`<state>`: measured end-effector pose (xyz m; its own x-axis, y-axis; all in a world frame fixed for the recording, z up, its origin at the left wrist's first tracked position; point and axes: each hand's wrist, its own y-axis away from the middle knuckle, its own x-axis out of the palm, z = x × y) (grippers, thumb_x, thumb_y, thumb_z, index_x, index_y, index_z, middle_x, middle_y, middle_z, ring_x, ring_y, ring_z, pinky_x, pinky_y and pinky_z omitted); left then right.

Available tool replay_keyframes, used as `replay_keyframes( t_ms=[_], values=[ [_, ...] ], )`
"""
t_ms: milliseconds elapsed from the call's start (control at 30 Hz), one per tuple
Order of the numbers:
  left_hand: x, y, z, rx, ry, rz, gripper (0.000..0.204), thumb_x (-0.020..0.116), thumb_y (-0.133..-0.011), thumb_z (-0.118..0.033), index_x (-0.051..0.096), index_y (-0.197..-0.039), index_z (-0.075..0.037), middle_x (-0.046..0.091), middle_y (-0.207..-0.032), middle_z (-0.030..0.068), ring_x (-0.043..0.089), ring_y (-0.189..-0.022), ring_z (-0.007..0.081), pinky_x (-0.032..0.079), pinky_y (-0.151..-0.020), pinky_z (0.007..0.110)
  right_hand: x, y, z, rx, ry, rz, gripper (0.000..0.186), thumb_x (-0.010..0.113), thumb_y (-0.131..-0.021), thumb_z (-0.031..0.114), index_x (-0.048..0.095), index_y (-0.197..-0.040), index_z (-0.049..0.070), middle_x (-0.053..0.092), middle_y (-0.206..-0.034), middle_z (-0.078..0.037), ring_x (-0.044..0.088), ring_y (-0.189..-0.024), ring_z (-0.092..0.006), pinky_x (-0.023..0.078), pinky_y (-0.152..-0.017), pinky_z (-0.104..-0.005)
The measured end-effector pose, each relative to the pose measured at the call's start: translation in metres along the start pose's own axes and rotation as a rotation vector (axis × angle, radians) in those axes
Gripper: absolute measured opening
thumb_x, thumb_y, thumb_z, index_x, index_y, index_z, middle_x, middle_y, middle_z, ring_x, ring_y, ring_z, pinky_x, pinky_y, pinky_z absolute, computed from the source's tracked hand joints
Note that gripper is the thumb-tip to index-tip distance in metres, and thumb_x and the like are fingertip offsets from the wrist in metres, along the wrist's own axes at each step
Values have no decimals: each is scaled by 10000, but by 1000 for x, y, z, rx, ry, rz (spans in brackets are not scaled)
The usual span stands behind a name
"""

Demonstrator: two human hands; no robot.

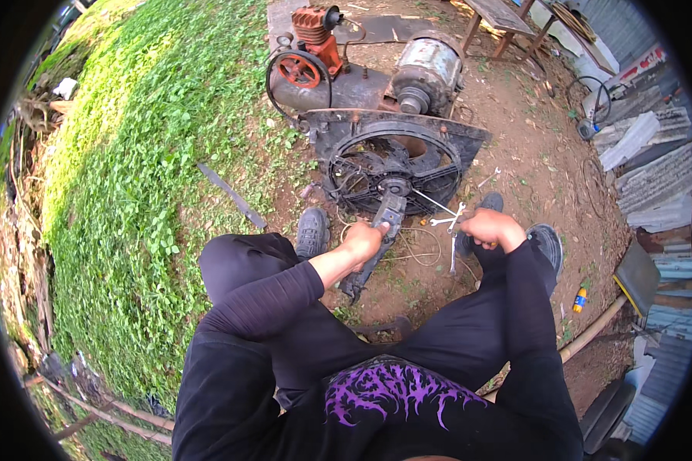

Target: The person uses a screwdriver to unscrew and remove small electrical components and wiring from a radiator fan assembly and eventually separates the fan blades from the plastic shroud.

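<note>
In front of me stands a black fan in a round shroud (447, 178), its hub (394, 187) facing me. My left hand (364, 242) is closed around a long, dark, worn bar-like piece (390, 212); its upper end is at the hub and its lower end hangs between my legs. I cannot make out its kind. My right hand (490, 227) is closed on several wrenches (443, 222), whose ends stick out in different directions. A thin metal shaft among them slants up toward the hub; whether it touches is unclear.
Behind the fan stand a red compressor (313, 29) on a tank and a rusty motor (429, 69). Another wrench (489, 177) lies on the dirt by my right foot. A flat metal strip (231, 195) lies left, a yellow bottle (580, 300) right. Corrugated sheets (657, 180) line the right.
</note>
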<state>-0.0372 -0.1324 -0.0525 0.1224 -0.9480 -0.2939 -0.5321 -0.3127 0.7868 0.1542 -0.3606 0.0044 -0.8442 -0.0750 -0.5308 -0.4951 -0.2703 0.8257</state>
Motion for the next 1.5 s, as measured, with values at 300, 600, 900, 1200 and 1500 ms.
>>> replay_keyframes(
  t_ms=[300, 600, 900, 1200, 1500],
  values=[
    [32, -2, -8, -61, 998, 103, 342, 268, -1132, -200, 508, -1265, 5, 629, -1229, 183, 643, -1167, 371, 520, -1007, 603, 76, 24, 18, -627, -444, -245, 543, 897, -775, 348, 643, -1093, -10, 709, -902, -97, 709, -874, -243, 549, -806, -373],
    [24, -25, -19, -36, 1102, 59, 377, 225, -1098, -160, 447, -1291, 77, 589, -1309, 251, 597, -1269, 397, 504, -1105, 544, 84, -38, 46, -852, -122, -524, 403, 760, -702, 46, 550, -1028, -59, 642, -1032, -240, 661, -1025, -438, 533, -843, -480],
    [-65, 36, -43, 256, -18, 395, 319, 501, -971, -94, 617, -1234, 45, 746, -1038, 125, 733, -862, 220, 572, -786, 351, 35, 12, 64, -815, -271, -571, 447, 734, -679, 80, 575, -1077, -47, 674, -932, -222, 689, -934, -426, 540, -799, -463],
    [-133, 14, -38, 852, -681, -145, 997, 985, -624, -349, 509, -1426, 3, 634, -1345, 221, 598, -1267, 365, 468, -1085, 417, -29, 85, 81, -880, -159, -614, 476, 786, -643, 77, 588, -1068, -4, 673, -875, -130, 680, -804, -288, 540, -781, -389],
    [-109, -12, -83, 840, 164, 238, 464, 566, -815, 27, 602, -1273, 91, 730, -1070, 145, 684, -948, 189, 549, -866, 334, -78, 52, 61, -879, -679, -484, 465, 801, -686, -8, 525, -1059, 28, 703, -1069, -157, 704, -1044, -225, 585, -855, -367]
  ],
)
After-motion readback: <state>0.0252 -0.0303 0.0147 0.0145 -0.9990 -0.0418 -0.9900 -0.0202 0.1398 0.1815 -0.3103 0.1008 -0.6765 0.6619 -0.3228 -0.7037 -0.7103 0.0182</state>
